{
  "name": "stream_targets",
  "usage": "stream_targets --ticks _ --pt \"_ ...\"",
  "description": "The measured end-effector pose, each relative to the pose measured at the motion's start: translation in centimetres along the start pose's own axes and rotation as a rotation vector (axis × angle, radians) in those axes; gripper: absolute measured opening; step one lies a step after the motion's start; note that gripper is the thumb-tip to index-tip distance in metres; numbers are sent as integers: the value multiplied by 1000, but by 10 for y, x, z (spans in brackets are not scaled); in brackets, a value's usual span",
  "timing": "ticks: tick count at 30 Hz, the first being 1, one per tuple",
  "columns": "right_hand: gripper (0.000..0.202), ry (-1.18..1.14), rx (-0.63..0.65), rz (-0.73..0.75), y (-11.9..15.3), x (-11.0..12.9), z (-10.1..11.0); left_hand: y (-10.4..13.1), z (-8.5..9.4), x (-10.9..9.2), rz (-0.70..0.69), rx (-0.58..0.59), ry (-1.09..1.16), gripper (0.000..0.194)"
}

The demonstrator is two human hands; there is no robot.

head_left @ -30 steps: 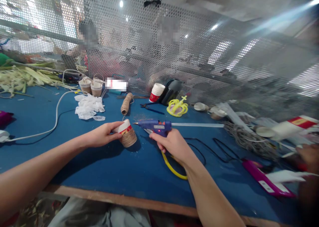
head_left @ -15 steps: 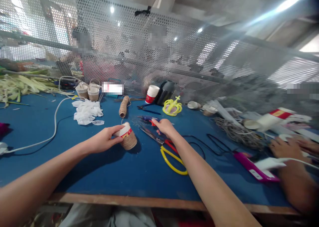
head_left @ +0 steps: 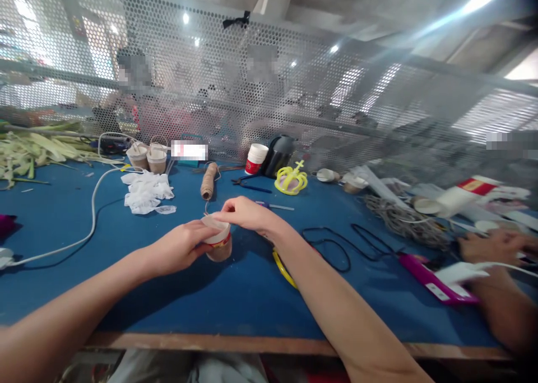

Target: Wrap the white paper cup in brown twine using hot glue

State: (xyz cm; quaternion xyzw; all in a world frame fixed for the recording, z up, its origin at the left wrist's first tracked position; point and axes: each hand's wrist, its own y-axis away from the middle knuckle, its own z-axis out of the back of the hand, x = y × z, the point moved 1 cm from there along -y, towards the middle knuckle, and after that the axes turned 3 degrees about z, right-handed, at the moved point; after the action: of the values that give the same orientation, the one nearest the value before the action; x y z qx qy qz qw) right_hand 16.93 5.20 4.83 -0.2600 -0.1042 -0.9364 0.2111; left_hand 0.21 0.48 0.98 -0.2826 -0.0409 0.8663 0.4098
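Observation:
My left hand [head_left: 182,248] grips a paper cup [head_left: 220,251] by its side, its lower part wrapped in brown twine and a red band showing under the white rim. At the far side of the rim is my right hand [head_left: 244,212], fingers pinched against the cup's edge. A twine strand runs from the cup back to a twine roll [head_left: 208,182]. Behind my right wrist lies a blue glue gun [head_left: 263,204] with a pale stick out of its end, mostly hidden. My right forearm covers most of the yellow-handled scissors [head_left: 286,271].
White gloves [head_left: 147,191] and two twine-wrapped cups [head_left: 156,158] sit back left. Pliers [head_left: 254,187], stacked cups [head_left: 256,160] and a yellow crown-shaped piece [head_left: 291,180] stand behind. A black cord and purple power strip [head_left: 437,279] lie right, near another person's hand [head_left: 483,245].
My right hand has left the glue gun and moved left to the cup's rim. In my left hand the cup has turned more upright, its opening now visible.

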Motion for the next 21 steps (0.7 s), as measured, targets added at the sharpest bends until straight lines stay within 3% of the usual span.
stream_targets --ticks 3,9,13,16,21 --pt "24 76 -75 -27 6 2 6 1 2 -4 -53 11 -33 30" --pt "30 301 -90 57 20 15 10 2 0 -8 -145 17 -156 30" --pt "20 375 -108 46 24 23 13 2 -1 -9 -156 24 -216 31" --pt "22 88 -205 47 29 19 18 3 5 -9 -64 -6 -99 28" --pt "31 -703 -234 3 45 1 17 3 15 -10 183 -34 407 26"
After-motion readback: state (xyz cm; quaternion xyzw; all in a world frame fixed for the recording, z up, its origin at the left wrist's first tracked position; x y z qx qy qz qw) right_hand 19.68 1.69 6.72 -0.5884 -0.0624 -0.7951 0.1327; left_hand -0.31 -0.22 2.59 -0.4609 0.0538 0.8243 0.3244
